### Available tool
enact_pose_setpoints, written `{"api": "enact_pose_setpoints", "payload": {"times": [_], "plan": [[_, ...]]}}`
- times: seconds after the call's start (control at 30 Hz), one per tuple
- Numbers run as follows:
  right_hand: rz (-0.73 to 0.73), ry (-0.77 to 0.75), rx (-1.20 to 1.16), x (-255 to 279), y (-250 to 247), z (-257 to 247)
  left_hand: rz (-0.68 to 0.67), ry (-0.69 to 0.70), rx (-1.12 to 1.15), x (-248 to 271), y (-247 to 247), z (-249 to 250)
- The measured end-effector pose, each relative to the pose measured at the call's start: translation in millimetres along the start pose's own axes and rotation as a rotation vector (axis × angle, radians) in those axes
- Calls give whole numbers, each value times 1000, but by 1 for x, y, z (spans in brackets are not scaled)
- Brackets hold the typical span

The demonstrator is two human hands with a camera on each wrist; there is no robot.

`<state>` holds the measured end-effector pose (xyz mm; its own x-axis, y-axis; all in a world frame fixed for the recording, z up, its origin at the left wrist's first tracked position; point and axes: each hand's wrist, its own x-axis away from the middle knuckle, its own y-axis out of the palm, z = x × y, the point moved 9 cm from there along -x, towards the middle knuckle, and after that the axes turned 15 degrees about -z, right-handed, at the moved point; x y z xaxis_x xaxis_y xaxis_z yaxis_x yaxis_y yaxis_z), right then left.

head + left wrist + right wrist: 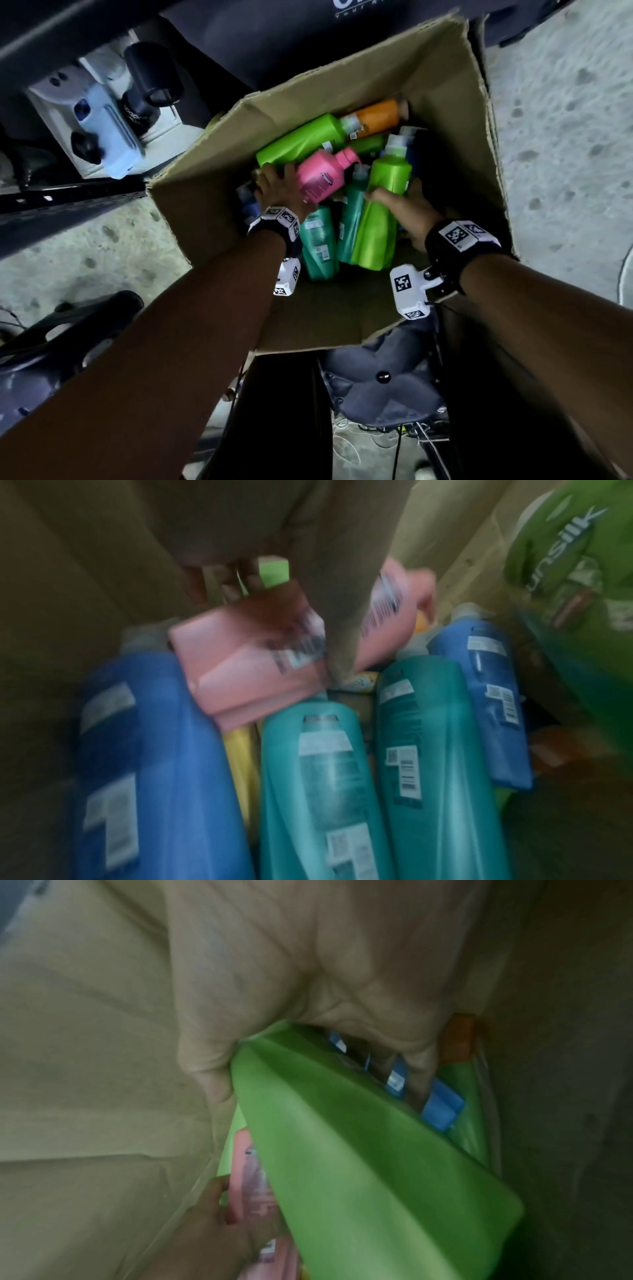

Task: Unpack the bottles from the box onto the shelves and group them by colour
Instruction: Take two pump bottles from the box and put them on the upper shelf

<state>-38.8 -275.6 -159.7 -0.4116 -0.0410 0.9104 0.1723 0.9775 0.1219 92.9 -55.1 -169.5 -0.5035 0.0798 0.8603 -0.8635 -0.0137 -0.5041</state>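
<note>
An open cardboard box holds many bottles lying jumbled. My left hand grips a pink bottle near its base; the same pink bottle fills the left wrist view under my fingers. My right hand wraps around a tall light-green bottle, seen close in the right wrist view as a green bottle under my palm. Another green bottle and an orange bottle lie at the far side. Teal bottles and blue bottles lie below.
A shelf at upper left carries a pale blue bottle and a black bottle. Dark shelf rails run along the left. Speckled concrete floor surrounds the box. A grey object with cables sits near my feet.
</note>
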Motion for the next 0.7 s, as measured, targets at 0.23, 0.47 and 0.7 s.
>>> {"api": "enact_pose_setpoints", "payload": {"times": [0.23,0.47,0.7], "plan": [[-48,11,-164,2,7,10,-105,146,-52,-4,-1,14],[-28,-7,-136,20,6,4,-192,79,200,8,-3,2],[37,31,-68,48,8,-7,-259,2,319,64,-1,-3]]}}
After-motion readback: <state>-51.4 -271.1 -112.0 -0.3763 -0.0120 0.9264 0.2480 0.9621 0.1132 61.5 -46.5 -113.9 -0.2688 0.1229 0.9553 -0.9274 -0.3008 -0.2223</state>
